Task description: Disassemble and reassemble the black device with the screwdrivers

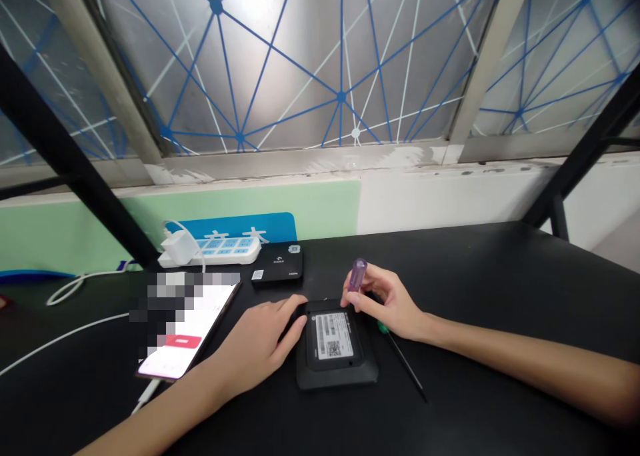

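A flat black electronic device (pixel 367 371) with a white barcode label (pixel 334 336) on its upper face lies on the black table. My left hand (pixel 273 329) holds it by its left side, thumb and index finger against the edge near the far left corner. In my right hand (pixel 393 301) a screwdriver with a translucent purple handle (pixel 358 275) stands nearly upright, gripped between thumb and fingers over the device's far right corner. Its tip is hidden by the fingers. Just below that hand, a second screwdriver (pixel 407 366) with a green handle lies on the table, its dark shaft pointing toward me.
A phone (pixel 187 336) with a lit screen and a plugged-in white cable lies at left. Behind it, a white power strip (pixel 227 251) carries a charger (pixel 180 246). A second black box (pixel 277 264) sits beyond the device. Black metal posts (pixel 75 163) flank the table before a patterned window.
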`<state>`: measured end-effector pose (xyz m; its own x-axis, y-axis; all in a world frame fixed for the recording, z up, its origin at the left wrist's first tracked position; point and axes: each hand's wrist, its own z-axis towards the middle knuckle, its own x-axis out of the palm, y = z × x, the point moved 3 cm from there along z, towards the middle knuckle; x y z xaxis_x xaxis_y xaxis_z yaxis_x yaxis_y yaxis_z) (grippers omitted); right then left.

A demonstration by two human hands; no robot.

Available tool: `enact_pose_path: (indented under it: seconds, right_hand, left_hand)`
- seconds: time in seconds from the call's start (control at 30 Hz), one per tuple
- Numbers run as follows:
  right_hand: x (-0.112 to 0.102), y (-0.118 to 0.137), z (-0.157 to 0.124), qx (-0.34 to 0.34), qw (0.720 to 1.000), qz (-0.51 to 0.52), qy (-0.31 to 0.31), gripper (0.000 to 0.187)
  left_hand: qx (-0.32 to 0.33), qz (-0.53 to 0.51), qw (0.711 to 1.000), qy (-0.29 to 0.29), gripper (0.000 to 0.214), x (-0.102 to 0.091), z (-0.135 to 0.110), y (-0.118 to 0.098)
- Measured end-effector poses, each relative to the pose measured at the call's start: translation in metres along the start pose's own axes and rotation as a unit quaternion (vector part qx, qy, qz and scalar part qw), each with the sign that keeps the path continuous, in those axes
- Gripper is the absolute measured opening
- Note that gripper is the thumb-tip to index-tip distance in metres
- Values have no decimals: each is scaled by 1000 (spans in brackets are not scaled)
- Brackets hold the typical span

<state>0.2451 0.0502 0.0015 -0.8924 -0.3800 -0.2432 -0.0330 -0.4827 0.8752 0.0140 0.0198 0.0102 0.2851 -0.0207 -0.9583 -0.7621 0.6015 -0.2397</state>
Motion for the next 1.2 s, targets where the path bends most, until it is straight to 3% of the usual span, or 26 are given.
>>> enact_pose_path:
  seconds: [0.63,0.97,1.2]
  right_hand:
    - [-1,2,-1,-8,1000,-9,3,18]
    - [0,-2,1,-2,999,-25,-41,18]
    - [-1,-1,-1,-4,1000,-13,-23,20]
  left_hand:
    - [1,-4,1000,1,35,0,-1,0]
    - [2,0,1000,9,33,0,2,-2]
    - [3,3,1000,3,34,-1,1,-2]
